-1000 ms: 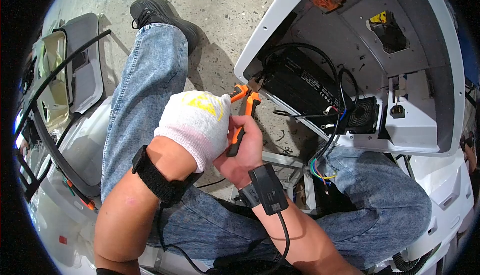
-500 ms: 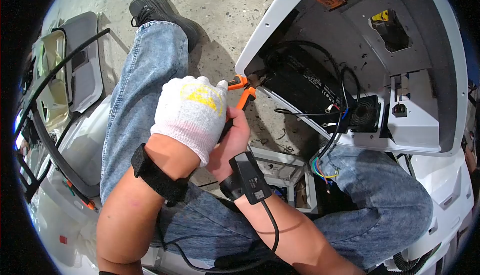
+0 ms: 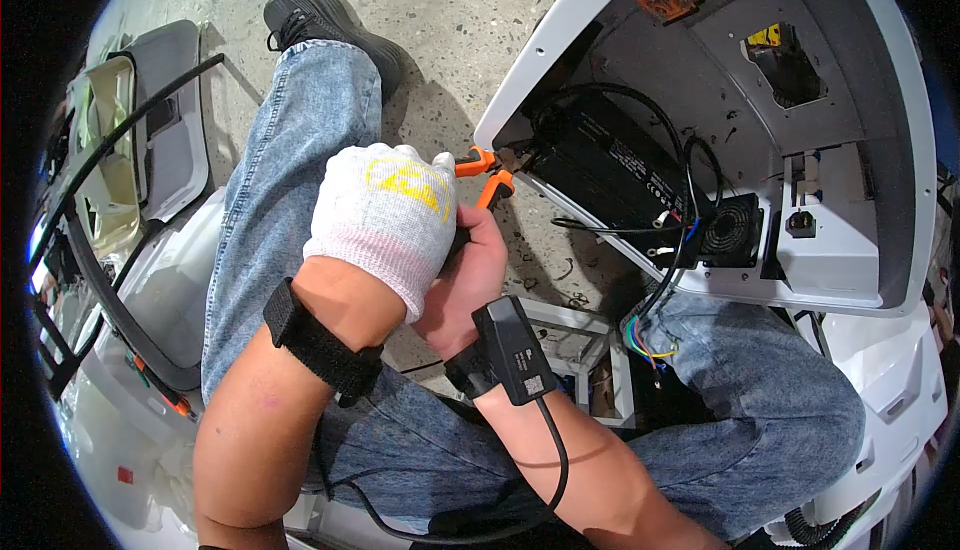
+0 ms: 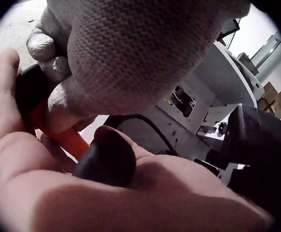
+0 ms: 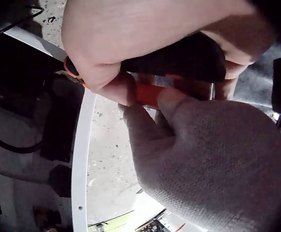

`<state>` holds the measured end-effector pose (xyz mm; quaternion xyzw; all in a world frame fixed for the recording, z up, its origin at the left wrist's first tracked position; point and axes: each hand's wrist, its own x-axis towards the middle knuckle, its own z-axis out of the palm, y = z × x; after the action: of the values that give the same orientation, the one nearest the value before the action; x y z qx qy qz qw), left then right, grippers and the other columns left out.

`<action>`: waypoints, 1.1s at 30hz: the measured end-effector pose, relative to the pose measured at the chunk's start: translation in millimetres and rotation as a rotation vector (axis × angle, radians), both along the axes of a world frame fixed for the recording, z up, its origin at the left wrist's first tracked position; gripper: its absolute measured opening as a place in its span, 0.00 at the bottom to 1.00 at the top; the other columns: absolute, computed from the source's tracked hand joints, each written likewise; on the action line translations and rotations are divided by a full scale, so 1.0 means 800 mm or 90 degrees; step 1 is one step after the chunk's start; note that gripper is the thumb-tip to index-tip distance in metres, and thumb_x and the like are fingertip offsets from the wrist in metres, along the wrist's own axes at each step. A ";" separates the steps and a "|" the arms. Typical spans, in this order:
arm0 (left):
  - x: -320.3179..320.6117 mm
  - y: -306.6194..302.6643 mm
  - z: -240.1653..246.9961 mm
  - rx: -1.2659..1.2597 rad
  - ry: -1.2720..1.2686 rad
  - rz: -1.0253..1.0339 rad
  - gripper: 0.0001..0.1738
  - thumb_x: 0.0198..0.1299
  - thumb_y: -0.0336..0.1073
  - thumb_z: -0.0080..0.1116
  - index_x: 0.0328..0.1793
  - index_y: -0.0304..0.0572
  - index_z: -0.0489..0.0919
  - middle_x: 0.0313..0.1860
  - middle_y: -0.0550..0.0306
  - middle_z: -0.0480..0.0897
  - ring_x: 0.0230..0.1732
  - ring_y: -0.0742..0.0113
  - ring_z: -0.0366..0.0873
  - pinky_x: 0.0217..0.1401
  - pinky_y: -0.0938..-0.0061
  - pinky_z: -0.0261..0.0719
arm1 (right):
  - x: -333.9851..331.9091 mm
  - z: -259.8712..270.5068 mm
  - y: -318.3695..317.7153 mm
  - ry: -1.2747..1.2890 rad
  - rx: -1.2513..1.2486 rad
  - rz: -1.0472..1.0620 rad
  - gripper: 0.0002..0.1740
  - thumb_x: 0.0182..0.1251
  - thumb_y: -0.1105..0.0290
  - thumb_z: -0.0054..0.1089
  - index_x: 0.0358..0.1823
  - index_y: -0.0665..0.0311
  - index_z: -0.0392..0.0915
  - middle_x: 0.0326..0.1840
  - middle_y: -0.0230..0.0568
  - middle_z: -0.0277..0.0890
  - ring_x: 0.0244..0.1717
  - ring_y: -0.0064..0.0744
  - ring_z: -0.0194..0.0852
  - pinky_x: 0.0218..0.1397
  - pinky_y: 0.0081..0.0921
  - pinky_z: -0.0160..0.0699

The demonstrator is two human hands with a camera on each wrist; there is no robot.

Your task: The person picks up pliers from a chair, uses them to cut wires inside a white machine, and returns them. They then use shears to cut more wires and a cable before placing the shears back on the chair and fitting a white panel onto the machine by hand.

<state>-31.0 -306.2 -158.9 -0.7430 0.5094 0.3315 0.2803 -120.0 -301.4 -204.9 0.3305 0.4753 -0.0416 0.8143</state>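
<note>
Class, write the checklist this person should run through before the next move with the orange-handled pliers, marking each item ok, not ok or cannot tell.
1. Left hand gripping a handle of the pliers: ok.
2. Right hand gripping the other handle: ok.
3. Gloves on both hands: not ok; the left is gloved, the right bare.
4. Clear sight of what the jaws bite beside the white casing: cannot tell; too small and dark.
5. Coloured wires clear of the jaws: ok; they hang well away.
6. Power off: cannot tell; nothing shows it.
</note>
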 end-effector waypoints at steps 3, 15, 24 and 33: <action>-0.002 0.000 0.001 -0.019 -0.001 -0.006 0.21 0.50 0.40 0.55 0.52 0.44 0.75 0.34 0.50 0.77 0.37 0.56 0.76 0.39 0.67 0.70 | 0.001 0.000 0.001 -0.069 0.013 -0.084 0.23 0.58 0.58 0.40 0.49 0.66 0.71 0.50 0.46 0.73 0.53 0.43 0.70 0.61 0.40 0.62; -0.002 -0.001 0.006 0.003 0.015 0.050 0.28 0.47 0.43 0.59 0.57 0.48 0.73 0.36 0.50 0.77 0.38 0.56 0.76 0.39 0.65 0.71 | -0.018 -0.016 0.007 -0.048 0.032 -0.009 0.23 0.54 0.63 0.43 0.48 0.68 0.70 0.51 0.47 0.72 0.55 0.44 0.68 0.64 0.43 0.58; 0.000 -0.001 0.001 0.020 0.019 0.041 0.28 0.47 0.44 0.60 0.56 0.48 0.73 0.36 0.50 0.77 0.38 0.57 0.76 0.39 0.66 0.72 | -0.016 -0.016 0.010 -0.036 0.017 0.001 0.24 0.55 0.63 0.41 0.51 0.69 0.68 0.54 0.48 0.70 0.56 0.45 0.68 0.64 0.42 0.59; -0.005 -0.009 0.002 0.057 -0.011 0.013 0.24 0.50 0.42 0.56 0.56 0.48 0.73 0.38 0.54 0.77 0.42 0.60 0.75 0.42 0.68 0.69 | -0.002 0.005 -0.007 -0.066 0.036 -0.061 0.26 0.60 0.58 0.38 0.56 0.65 0.66 0.57 0.48 0.68 0.57 0.45 0.67 0.64 0.42 0.60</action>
<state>-35.3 -313.8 -157.2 -0.7377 0.4843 0.3500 0.3143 -121.8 -307.1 -201.1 0.3774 0.4170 -0.0500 0.8253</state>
